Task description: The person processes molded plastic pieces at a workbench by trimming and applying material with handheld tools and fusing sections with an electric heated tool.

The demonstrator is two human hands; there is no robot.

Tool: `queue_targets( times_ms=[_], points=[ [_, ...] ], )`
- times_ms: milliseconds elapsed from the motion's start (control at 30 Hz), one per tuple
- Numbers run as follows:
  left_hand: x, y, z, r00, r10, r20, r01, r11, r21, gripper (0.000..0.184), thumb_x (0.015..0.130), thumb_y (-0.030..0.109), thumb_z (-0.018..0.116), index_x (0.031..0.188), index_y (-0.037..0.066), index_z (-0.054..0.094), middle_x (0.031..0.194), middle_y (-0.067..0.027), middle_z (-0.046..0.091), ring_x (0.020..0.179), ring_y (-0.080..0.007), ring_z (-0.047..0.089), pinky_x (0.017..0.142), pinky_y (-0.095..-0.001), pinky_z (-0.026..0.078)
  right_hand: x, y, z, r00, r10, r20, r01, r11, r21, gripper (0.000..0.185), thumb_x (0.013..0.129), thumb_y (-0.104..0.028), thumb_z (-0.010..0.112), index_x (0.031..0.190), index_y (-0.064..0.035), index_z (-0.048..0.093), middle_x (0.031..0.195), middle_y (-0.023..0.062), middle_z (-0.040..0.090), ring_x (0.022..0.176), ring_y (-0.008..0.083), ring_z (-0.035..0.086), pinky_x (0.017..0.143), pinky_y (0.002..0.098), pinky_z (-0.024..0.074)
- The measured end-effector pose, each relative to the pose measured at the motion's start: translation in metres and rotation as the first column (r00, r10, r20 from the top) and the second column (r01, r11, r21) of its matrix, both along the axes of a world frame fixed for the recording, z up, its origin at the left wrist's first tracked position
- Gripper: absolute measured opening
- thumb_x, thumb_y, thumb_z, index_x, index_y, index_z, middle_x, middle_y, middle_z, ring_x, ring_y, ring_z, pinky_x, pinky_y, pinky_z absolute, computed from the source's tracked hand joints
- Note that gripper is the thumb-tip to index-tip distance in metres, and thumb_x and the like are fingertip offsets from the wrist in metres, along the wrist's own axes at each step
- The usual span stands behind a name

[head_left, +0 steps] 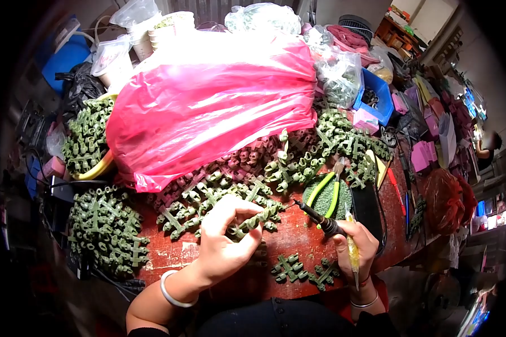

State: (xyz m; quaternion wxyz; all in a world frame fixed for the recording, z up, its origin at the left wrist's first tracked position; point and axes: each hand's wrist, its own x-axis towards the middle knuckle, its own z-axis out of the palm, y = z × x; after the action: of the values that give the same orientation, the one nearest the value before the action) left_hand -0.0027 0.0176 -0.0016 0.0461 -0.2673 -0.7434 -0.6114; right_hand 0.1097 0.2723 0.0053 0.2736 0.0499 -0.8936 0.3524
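My left hand [222,247] pinches a green cast-looking piece [247,224] made of small joined ring-like parts, held above the red worktable [168,255]. My right hand [358,242] is closed around a soldering iron [327,223] with a black handle; its thin tip points left, close to the green piece. Whether they touch I cannot tell. A slim yellow-handled tool [352,253] is also held in my right hand, pointing down. Two similar green pieces [289,268] lie on the table between my hands. Beyond the iron, green-handled pliers [334,194] rest on a rough green pad [346,205].
A large pink plastic bag [213,106] covers the back, with pink pieces [250,160] before it. Green pieces fill a yellow bowl [104,168] and a left heap [104,230]. At right are a blue tray [383,110], a red pen [396,188] and a distant person [483,146].
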Motion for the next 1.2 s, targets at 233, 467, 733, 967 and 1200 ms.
queue_targets(
  times_ms=[233,467,733,967,1200],
  points=[
    [0.001,-0.0021,0.0044,0.987,-0.053,0.154,0.05,0.998,0.026,0.019,0.086,0.001,0.073,0.104,0.003,0.068,0.093,-0.0054,0.064,0.081,-0.013,0.06,0.076,-0.0275,0.049,-0.0009,-0.0014,0.0007,1.0,0.002,0.004,-0.003,1.0,0.023,0.023,0.094,-0.017,0.077,0.108,0.0009,0.071,0.086,0.0145,0.072,0.067,0.0282,0.066,0.059,0.033,0.052],
    [0.0003,-0.005,0.0033,0.99,-0.092,0.103,0.098,0.994,-0.052,0.016,0.091,0.005,0.072,0.106,0.002,0.067,0.098,-0.0053,0.064,0.088,-0.0123,0.062,0.082,-0.0272,0.049,-0.0015,-0.0024,0.0019,1.0,0.005,0.01,-0.005,1.0,0.017,0.024,0.094,-0.018,0.078,0.108,0.0002,0.071,0.085,0.0141,0.071,0.066,0.0277,0.066,0.059,0.033,0.052],
    [0.0015,-0.0037,0.0017,0.99,-0.095,0.1,0.099,0.994,-0.035,0.016,0.091,0.002,0.071,0.107,0.002,0.067,0.096,-0.0051,0.063,0.085,-0.0114,0.06,0.079,-0.0267,0.049,0.0002,-0.0025,0.0045,0.999,-0.007,0.053,0.005,0.999,0.05,0.024,0.095,-0.019,0.076,0.109,-0.0003,0.071,0.084,0.0142,0.07,0.066,0.0274,0.066,0.058,0.0332,0.0514],
    [0.0003,-0.0041,0.0012,0.99,-0.101,0.095,0.104,0.994,-0.031,0.017,0.09,0.001,0.07,0.107,0.001,0.067,0.097,-0.0051,0.063,0.085,-0.011,0.06,0.078,-0.0261,0.049,0.0002,-0.002,0.003,0.999,-0.004,0.051,0.001,0.999,0.044,0.024,0.095,-0.019,0.076,0.109,-0.0004,0.071,0.084,0.014,0.07,0.066,0.0275,0.067,0.058,0.033,0.0514],
    [0.0016,0.002,0.0014,0.993,-0.054,0.108,0.048,0.997,0.059,0.026,0.079,-0.005,0.071,0.103,0.004,0.071,0.087,-0.0045,0.064,0.075,-0.0128,0.06,0.07,-0.0264,0.048,0.0014,-0.0022,0.0033,0.998,-0.003,0.063,0.001,1.0,0.028,0.024,0.095,-0.019,0.077,0.109,-0.0005,0.071,0.084,0.014,0.07,0.065,0.0271,0.066,0.058,0.0328,0.0513]
  ],
)
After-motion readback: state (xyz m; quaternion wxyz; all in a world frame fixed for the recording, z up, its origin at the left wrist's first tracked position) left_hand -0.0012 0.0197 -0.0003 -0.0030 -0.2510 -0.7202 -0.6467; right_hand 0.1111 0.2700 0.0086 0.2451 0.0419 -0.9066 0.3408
